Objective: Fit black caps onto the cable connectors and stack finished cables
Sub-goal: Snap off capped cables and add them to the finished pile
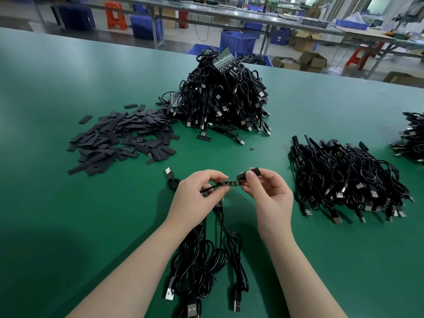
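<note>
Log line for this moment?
left hand: holds board | right hand: holds black cap at board tip | cap: not on

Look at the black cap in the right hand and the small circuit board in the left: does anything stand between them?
Nothing visible does. The black cap in the right hand has its open end right at the bare tip of the circuit board, which the left hand pinches.

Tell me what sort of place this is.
Most likely a factory assembly floor. A green worktable holds a big heap of cables and a spread of loose black caps, with a capped stack at the right. Behind stand long benches and blue crates.
</note>
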Available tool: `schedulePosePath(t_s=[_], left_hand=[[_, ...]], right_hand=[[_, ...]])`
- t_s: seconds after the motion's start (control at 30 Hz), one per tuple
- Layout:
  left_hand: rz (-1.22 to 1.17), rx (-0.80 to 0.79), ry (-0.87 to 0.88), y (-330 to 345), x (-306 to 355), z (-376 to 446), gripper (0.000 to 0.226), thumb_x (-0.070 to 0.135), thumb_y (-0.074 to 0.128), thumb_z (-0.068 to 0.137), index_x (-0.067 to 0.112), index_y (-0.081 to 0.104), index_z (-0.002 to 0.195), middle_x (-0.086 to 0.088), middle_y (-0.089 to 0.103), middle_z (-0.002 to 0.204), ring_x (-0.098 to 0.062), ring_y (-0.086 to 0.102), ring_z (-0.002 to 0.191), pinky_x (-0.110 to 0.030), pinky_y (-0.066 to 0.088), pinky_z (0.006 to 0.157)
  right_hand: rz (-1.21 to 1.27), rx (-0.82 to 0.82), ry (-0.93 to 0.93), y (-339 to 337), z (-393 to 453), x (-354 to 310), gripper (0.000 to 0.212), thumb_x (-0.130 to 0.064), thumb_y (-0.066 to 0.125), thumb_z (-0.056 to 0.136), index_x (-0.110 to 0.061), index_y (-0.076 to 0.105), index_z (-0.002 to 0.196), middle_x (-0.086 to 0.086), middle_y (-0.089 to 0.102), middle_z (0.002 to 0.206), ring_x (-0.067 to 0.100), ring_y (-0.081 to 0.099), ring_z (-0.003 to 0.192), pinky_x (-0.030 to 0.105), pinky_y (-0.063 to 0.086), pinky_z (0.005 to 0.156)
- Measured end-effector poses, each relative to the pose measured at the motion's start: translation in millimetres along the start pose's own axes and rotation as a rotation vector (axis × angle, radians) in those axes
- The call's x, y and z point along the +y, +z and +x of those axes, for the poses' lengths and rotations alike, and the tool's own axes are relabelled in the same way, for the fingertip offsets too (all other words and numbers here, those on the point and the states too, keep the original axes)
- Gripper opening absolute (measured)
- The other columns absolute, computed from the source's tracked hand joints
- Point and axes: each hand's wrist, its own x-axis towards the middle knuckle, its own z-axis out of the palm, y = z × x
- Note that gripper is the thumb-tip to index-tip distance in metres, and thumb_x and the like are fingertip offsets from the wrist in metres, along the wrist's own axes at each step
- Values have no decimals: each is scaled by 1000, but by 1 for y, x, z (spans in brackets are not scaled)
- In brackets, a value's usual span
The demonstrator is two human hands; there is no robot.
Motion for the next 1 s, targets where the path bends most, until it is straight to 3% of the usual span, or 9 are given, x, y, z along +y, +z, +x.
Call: schedulePosePath(t_s=[0.17,0.3,0.6,0.8,1.0], left_hand=[[14,33,17,-2,4,-1,32,26,74,84,56,64,88,26,66,95,-1,61,74,-10,46,66],[36,42,31,-2,8,-1,33,23,72,87,54,63,92,32,66,96,4,63,89,-11,48,75],[39,33,49,-2,2,-1,17,20,71,87,31,75,100,30,67,92,5,63,94,-7,45,80],[6,29,35,-3,5,-1,30,22,71,88,51,67,93,30,67,101,3,64,96,-11,48,82],[0,23,27,-1,2,0,26,23,70,88,49,69,93,29,68,100,3,64,96,-10,47,82]], right_hand=[[6,35,-15,-1,1,-1,5,-16,74,83,-20,71,85,2,75,82,17,72,81,23,57,74],[-47,23,-37,-1,1,0,14,-7,72,87,-21,71,83,7,75,86,19,72,82,24,57,76],[-130,8,-81,-1,1,1,19,-1,71,87,-20,69,82,5,76,87,21,72,84,28,58,80],[-85,-41,-12,-6,4,-1,10,-5,71,87,-15,69,83,7,76,86,19,73,78,22,56,72],[-23,-61,101,-8,5,2,7,-6,68,88,-13,68,86,5,76,85,21,74,79,26,58,73]])
